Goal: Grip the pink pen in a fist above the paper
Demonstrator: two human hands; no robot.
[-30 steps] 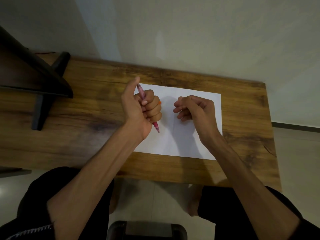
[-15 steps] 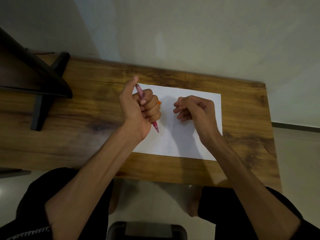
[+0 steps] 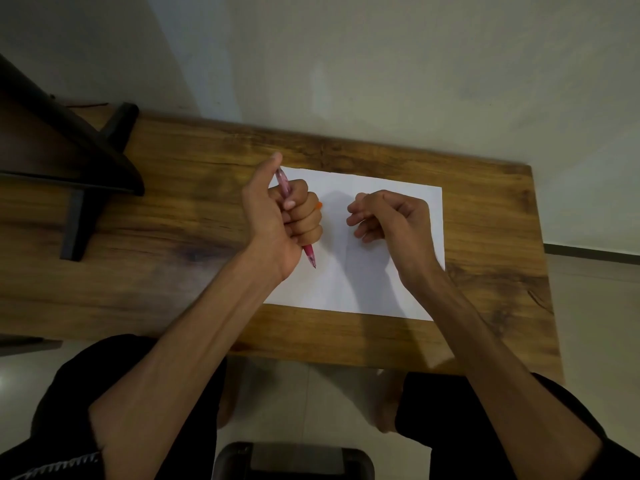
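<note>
Head view: I am seeing the left hand [image 3: 282,220] gripping a pink pen [image 3: 310,255] in a closed fist at frame centre, thumb raised. The pen's long axis is running from upper left to lower right, tip pointing lower right over the white paper [image 3: 398,188]. The right hand [image 3: 391,216] is hovering just right of it, fingers loosely curled, holding nothing. The paper is lying on the wooden table [image 3: 173,237].

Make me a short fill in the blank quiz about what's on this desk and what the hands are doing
1. The left hand grips a pink ____.
2. The white sheet of paper lies on a ____ desk.
3. The right hand hovers over the paper with fingers loosely ____.

Missing words: pen; wooden; curled
</note>
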